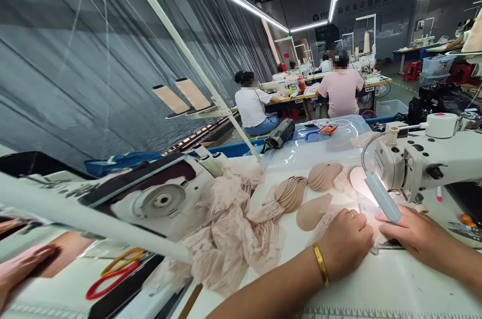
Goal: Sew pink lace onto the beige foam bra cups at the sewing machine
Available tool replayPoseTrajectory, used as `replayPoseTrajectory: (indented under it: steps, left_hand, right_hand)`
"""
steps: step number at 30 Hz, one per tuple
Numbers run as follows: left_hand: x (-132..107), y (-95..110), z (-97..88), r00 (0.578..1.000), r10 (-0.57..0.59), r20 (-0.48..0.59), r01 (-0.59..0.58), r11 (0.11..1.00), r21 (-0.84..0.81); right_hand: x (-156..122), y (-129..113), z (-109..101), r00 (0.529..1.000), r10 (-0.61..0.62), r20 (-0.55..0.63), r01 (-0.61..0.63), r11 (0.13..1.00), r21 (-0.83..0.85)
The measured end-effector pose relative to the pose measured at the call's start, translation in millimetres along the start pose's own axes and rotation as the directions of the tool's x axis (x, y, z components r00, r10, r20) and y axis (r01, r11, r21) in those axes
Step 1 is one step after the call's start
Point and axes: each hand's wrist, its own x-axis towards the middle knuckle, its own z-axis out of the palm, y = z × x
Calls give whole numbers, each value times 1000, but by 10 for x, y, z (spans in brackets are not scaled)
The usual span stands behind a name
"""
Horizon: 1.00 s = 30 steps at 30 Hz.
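Observation:
My left hand (348,238), with a ring and a gold bracelet, is closed with its fingers curled on beige lace fabric (327,221) in front of the sewing machine (425,156). My right hand (414,233) lies with fingers stretched out over the machine bed, beside the needle area. A grey lamp head (384,196) hides part of the cloth and the fingertips. Left of my hands lie a single beige cup-shaped piece (312,212) and fanned stacks of such pieces (291,193). A heap of beige lace (229,238) spreads farther left.
Another person's hand (28,264) rests at the far left, near red-handled scissors (113,279). A thread stand pole (176,33) slants above. Snips (465,231) lie right of the machine. Behind are a clear plastic lid (320,143) and people seated at sewing machines.

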Motion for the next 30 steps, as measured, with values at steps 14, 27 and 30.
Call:
replayPoseTrajectory:
  steps: [14,27,30]
  left_hand:
    - [27,49,8,997,-16,-75,8,994,-105]
    - [70,39,52,997,-14,-80,0,987,-162]
    - [98,5,85,998,5,-59,-15,984,-179]
  right_hand:
    - [-47,43,-233,976,-15,219,-18,989,148]
    - [-84,108,-158,986,33,164,-49,994,93]
    - [-100,142,-101,988,36,152,-46,997,59]
